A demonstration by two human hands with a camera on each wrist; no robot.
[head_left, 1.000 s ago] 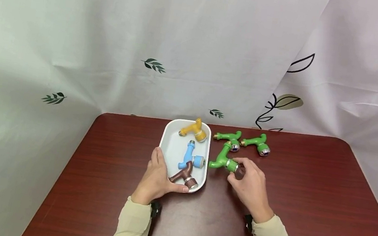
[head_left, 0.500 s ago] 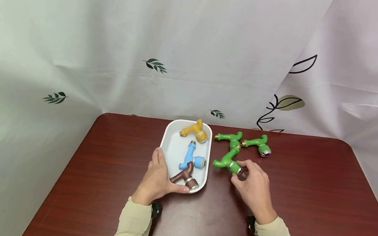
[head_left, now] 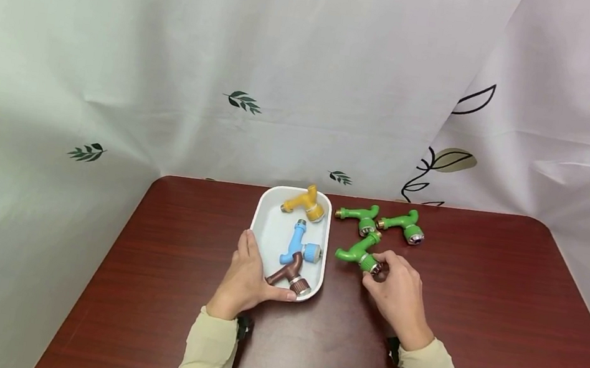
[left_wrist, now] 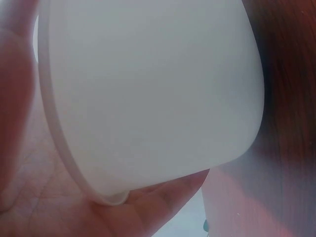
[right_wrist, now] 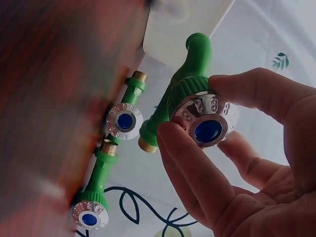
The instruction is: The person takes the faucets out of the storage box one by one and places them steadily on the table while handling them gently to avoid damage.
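Observation:
My right hand [head_left: 398, 293] pinches the ridged, chrome-capped knob of a green tap [head_left: 357, 254] between thumb and fingertips, just right of the tray. In the right wrist view, that held tap [right_wrist: 197, 54] shows a blue button on its cap and stands off the tabletop. A white tray [head_left: 327, 239] has my left hand [head_left: 243, 280] around its near left corner, thumb along the near rim and fingers along the left side. Inside lie a yellow tap [head_left: 305, 203], a blue tap [head_left: 296, 239] and a brown tap [head_left: 291, 271]. The tray wall [left_wrist: 158, 89] fills the left wrist view.
Two more green taps lie behind the held one: the left tap [head_left: 359, 214] and the right tap [head_left: 403, 222]. All stand near the back edge of a dark red wooden table [head_left: 484, 286]. A pale leaf-patterned curtain [head_left: 310, 73] hangs behind the table.
My right hand has shifted slightly right with the green tap, away from the tray, and the tap has turned a little. The left hand and tray keep their places.

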